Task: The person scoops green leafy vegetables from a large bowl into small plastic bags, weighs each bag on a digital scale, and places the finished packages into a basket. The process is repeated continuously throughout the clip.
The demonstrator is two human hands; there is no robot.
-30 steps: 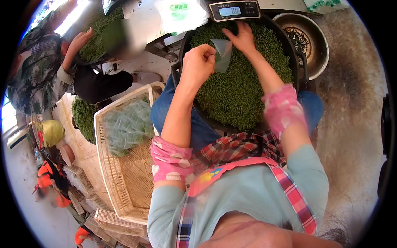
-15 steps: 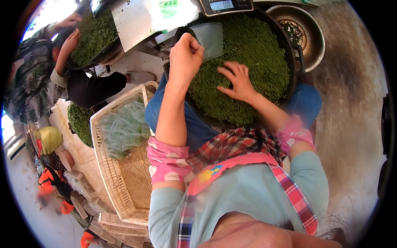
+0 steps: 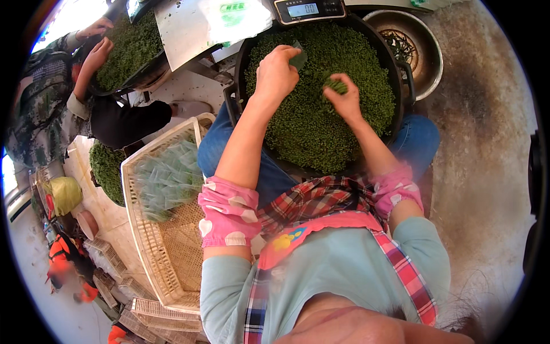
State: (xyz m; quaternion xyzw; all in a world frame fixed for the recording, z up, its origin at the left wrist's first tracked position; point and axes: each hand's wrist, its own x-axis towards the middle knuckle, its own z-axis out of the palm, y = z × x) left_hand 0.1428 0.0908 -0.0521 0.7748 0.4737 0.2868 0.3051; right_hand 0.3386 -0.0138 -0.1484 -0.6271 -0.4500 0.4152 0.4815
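A wide black tub point(image 3: 234, 103) full of small green peppercorns point(image 3: 298, 135) rests between my knees. Over its left far part, my left hand point(image 3: 278, 71) pinches a clear plastic bag point(image 3: 300, 56), seen nearly edge-on and partly hidden by the fingers. Right of it, my right hand point(image 3: 346, 98) is closed around a small handful of peppercorns point(image 3: 337, 86), just above the heap. A gap separates this handful from the bag.
A digital scale point(image 3: 309, 10) sits beyond the tub, beside flat clear bags point(image 3: 238, 14). At left stands a cream plastic basket point(image 3: 166, 275) with filled bags point(image 3: 169, 180). A metal basin point(image 3: 433, 57) lies at far right. Another person's hands point(image 3: 98, 51) work at a second tub.
My right hand has gone from spread fingers over the heap to closed on a handful. My left hand has moved rightward, and the bag has turned from broadside to nearly edge-on.
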